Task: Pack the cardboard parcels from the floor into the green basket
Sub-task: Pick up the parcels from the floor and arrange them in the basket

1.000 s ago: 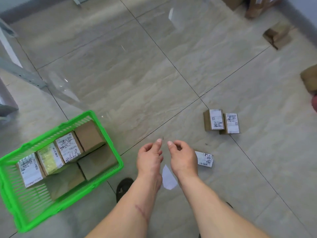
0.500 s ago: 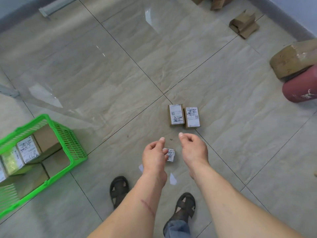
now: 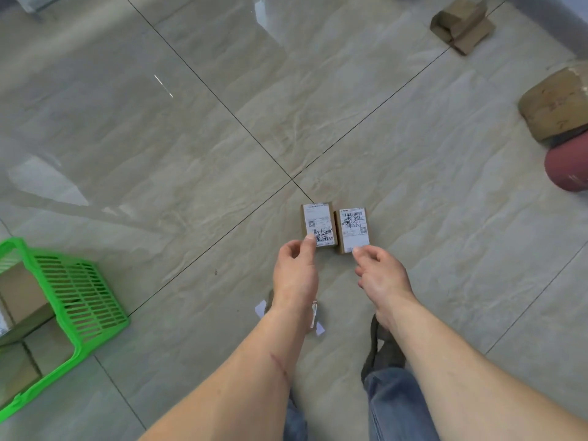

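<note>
**Both hands at the near ends of two labelled parcels**

Far to the left of the left hand, at the frame's edge, stands the green slatted plastic basket (image 3: 81, 300), only partly in view. Plain brown cardboard boxes (image 3: 22, 300) already sit inside it, against its walls.

The left hand (image 3: 296, 272) is stretched forward over the glossy beige floor tiles (image 3: 191, 154), fingers loosely curled and empty. Its thumb tip overlaps the near edge of the small brown cardboard parcel with a white printed label and black scribble (image 3: 318, 225), which lies flat on the floor just beyond the hand; whether the thumb actually touches it cannot be told. Below the left wrist, a small white-labelled parcel (image 3: 313, 316) shows partly from behind the forearm, lying on the floor.

Immediately to the right, touching the first parcel side by side, lies a second small brown cardboard parcel with a white barcode label (image 3: 354, 230). The right hand (image 3: 380, 275) is held just short of it, fingers bent and parted, holding nothing; one fingertip meets the label's near edge in the picture.

Under the right forearm are a dark sandal (image 3: 381, 351) and blue denim trouser legs (image 3: 394, 405).

Well beyond and to the right of the right hand lie a folded brown cardboard piece (image 3: 463, 22), a taped brown bundle (image 3: 556, 103) and a dark red rounded object (image 3: 568, 168).
</note>
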